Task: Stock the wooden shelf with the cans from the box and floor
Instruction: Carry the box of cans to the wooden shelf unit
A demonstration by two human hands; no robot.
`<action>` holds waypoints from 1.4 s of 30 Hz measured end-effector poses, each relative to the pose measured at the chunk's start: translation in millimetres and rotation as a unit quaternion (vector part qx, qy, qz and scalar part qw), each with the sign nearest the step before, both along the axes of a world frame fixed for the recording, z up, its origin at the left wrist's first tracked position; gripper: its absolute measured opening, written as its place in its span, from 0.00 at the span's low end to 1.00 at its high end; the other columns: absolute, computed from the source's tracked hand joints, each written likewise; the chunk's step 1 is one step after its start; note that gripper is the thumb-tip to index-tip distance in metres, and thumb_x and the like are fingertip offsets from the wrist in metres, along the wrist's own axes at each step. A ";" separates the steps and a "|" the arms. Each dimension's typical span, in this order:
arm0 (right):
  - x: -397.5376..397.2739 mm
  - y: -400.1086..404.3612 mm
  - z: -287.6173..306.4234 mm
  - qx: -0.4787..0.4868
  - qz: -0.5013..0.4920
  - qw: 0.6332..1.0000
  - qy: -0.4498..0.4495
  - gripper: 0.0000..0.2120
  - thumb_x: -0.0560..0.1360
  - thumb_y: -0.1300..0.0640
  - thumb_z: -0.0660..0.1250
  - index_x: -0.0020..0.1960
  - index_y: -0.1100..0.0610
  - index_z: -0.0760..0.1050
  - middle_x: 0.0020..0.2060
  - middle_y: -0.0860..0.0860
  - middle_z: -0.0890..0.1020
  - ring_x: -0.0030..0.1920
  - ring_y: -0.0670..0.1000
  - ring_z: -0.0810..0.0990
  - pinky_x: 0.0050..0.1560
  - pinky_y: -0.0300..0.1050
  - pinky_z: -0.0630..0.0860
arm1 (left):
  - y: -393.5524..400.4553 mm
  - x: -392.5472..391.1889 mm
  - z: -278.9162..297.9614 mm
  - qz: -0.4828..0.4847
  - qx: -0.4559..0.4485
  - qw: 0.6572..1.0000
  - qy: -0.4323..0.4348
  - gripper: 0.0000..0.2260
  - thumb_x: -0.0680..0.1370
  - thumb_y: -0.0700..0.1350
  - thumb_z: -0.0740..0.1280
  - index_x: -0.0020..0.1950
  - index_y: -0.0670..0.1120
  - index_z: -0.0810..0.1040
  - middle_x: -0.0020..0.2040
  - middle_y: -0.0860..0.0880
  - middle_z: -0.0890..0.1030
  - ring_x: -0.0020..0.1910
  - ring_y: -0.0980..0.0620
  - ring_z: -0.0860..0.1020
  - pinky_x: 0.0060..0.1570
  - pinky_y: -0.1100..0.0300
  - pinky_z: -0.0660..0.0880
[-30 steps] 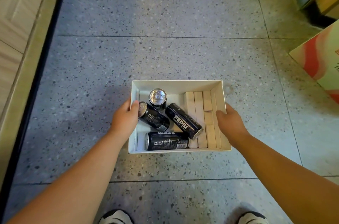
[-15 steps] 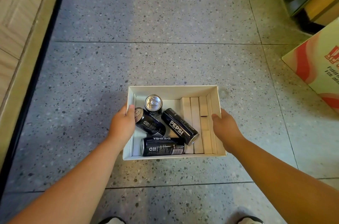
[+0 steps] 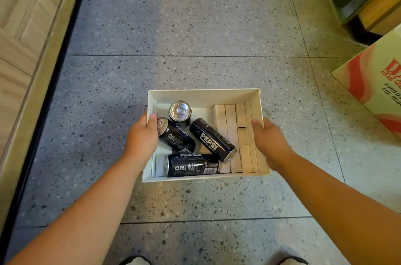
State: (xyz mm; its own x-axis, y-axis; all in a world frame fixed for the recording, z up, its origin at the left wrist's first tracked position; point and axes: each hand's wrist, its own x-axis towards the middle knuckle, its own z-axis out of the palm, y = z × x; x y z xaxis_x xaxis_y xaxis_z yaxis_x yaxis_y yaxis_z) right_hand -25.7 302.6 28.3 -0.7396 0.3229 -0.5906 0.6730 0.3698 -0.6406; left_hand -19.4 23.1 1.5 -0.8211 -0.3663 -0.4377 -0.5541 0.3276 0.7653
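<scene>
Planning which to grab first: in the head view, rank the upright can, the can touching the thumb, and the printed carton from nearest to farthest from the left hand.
1. Can touching the thumb, beside the left hand.
2. Upright can, box's far-left corner.
3. Printed carton, far right on the floor.

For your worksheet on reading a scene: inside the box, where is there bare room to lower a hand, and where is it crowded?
Inside the white box, bare floor shows between the upright can and the white strips along the right wall, up by the far wall. The left and near parts are crowded: three lying cans touch or overlap, close to the left hand. The right hand grips the right wall.
</scene>
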 end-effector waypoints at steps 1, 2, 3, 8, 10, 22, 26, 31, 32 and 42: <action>-4.4 0.1 11.5 0.003 0.002 1.000 0.004 0.19 0.85 0.49 0.53 0.74 0.52 0.68 0.65 0.52 0.76 0.62 0.54 0.73 0.59 0.50 0.68 | 1.3 -1.8 9.8 0.006 0.005 1.000 0.005 0.14 0.84 0.53 0.56 0.54 0.49 0.79 0.48 0.50 0.82 0.48 0.49 0.78 0.48 0.57 0.69; -8.1 0.6 26.7 0.005 0.001 1.000 0.007 0.19 0.85 0.49 0.53 0.73 0.52 0.68 0.65 0.52 0.76 0.59 0.53 0.73 0.58 0.49 0.68 | 2.4 -3.6 22.8 0.013 0.009 1.000 0.009 0.14 0.84 0.54 0.56 0.54 0.50 0.79 0.48 0.50 0.82 0.49 0.49 0.78 0.48 0.57 0.69; -11.5 0.7 46.0 0.005 0.000 1.000 0.009 0.19 0.85 0.49 0.53 0.73 0.52 0.69 0.64 0.52 0.76 0.57 0.52 0.72 0.56 0.48 0.68 | 2.3 -5.4 39.6 0.017 0.007 1.000 0.010 0.14 0.84 0.54 0.56 0.55 0.51 0.79 0.48 0.51 0.81 0.49 0.50 0.78 0.49 0.57 0.69; -22.0 -2.1 186.6 -0.017 -0.010 1.000 0.006 0.19 0.85 0.50 0.54 0.74 0.51 0.68 0.67 0.51 0.75 0.64 0.54 0.73 0.60 0.49 0.68 | 1.6 -21.2 182.0 0.016 -0.001 1.000 0.015 0.13 0.84 0.52 0.56 0.52 0.49 0.78 0.42 0.55 0.80 0.40 0.59 0.75 0.40 0.64 0.68; -24.3 -4.9 254.2 -0.024 -0.011 1.000 0.010 0.19 0.85 0.49 0.54 0.73 0.51 0.69 0.66 0.50 0.76 0.60 0.52 0.73 0.59 0.47 0.68 | -0.4 -26.3 254.2 0.017 -0.012 1.000 0.016 0.12 0.84 0.52 0.56 0.51 0.51 0.77 0.40 0.58 0.77 0.38 0.61 0.73 0.38 0.63 0.67; -32.3 -34.5 649.7 -0.014 0.001 1.000 -0.006 0.21 0.84 0.49 0.54 0.75 0.51 0.65 0.65 0.51 0.73 0.63 0.54 0.70 0.62 0.51 0.66 | -31.1 -39.3 648.9 0.010 -0.013 0.999 0.034 0.16 0.84 0.51 0.56 0.41 0.49 0.76 0.37 0.49 0.78 0.39 0.51 0.75 0.40 0.58 0.69; -39.5 -48.7 732.7 -0.007 0.002 1.000 0.005 0.21 0.84 0.49 0.53 0.76 0.52 0.64 0.70 0.53 0.71 0.65 0.54 0.70 0.64 0.51 0.66 | -47.1 -50.7 730.6 -0.012 -0.030 0.999 0.035 0.16 0.84 0.53 0.54 0.46 0.48 0.77 0.42 0.47 0.79 0.44 0.46 0.75 0.40 0.55 0.67; -55.6 -67.0 783.4 -0.028 -0.015 0.999 0.031 0.21 0.84 0.50 0.54 0.76 0.52 0.65 0.68 0.52 0.73 0.65 0.54 0.70 0.64 0.51 0.66 | -63.7 -75.3 786.9 -0.013 -0.028 0.998 0.055 0.15 0.84 0.52 0.54 0.48 0.50 0.78 0.43 0.50 0.79 0.40 0.53 0.74 0.37 0.59 0.67; -59.3 -69.8 789.2 -0.028 -0.019 0.999 0.037 0.21 0.84 0.50 0.55 0.76 0.52 0.64 0.69 0.52 0.73 0.67 0.54 0.69 0.66 0.52 0.65 | -66.7 -82.3 790.7 -0.015 -0.027 0.998 0.055 0.14 0.84 0.52 0.54 0.48 0.51 0.77 0.41 0.51 0.78 0.39 0.55 0.73 0.37 0.57 0.67; -145.5 -76.1 811.9 -0.010 -0.035 0.999 0.017 0.22 0.84 0.49 0.54 0.77 0.52 0.62 0.71 0.53 0.71 0.71 0.57 0.67 0.69 0.55 0.64 | -69.2 -174.3 821.1 -0.026 0.005 0.999 0.036 0.13 0.84 0.53 0.55 0.55 0.51 0.77 0.47 0.48 0.80 0.45 0.50 0.76 0.42 0.56 0.68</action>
